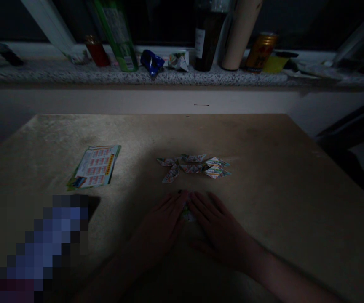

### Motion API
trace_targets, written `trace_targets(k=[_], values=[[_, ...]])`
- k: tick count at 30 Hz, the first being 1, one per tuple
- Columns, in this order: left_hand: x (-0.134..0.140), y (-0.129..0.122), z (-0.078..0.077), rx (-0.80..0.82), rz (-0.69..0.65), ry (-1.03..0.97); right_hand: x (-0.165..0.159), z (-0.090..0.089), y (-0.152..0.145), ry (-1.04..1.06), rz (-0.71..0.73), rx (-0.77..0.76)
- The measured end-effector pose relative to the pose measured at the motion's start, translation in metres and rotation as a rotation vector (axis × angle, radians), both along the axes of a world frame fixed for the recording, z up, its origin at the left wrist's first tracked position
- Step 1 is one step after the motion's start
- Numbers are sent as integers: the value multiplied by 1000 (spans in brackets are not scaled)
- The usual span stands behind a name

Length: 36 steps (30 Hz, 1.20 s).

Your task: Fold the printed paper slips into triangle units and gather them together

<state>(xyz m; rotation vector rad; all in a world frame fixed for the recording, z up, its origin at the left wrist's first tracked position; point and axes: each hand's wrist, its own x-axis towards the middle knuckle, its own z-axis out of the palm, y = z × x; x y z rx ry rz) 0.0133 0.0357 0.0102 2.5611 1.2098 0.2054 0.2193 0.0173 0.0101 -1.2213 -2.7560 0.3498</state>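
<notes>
A small piece of printed paper [187,213] lies on the table between my hands, mostly covered by them. My left hand [164,223] rests flat with its fingers stretched over the paper's left side. From the other side my right hand [218,227] lies flat too, fingertips on the paper's right edge and near the left ones. How the paper is folded under the fingers is hidden. Just beyond my fingertips are several folded printed paper pieces [193,168], pointed in shape and loosely grouped. Neither hand grips them.
Printed calendar cards [95,167] lie stacked on the table [264,139] at the left. A blurred-out blue object [49,240] sits front left. Along the stone windowsill [166,78] stand a green container [119,38], a dark bottle [209,42], a can [260,52] and crumpled wrappers.
</notes>
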Motion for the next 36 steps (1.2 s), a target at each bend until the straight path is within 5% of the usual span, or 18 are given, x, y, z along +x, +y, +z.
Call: trace_targets(k=[8, 14, 22, 36], values=[[-3, -5, -1, 26, -106, 29, -1, -2, 0, 65, -30, 55], [-4, -19, -7, 172, -50, 97, 1, -2, 3, 59, -35, 22], [-10, -25, 2, 135, -75, 147, 2, -6, 3, 60, -55, 50], [-7, -27, -6, 192, -45, 109, 3, 0, 11, 7, -28, 176]])
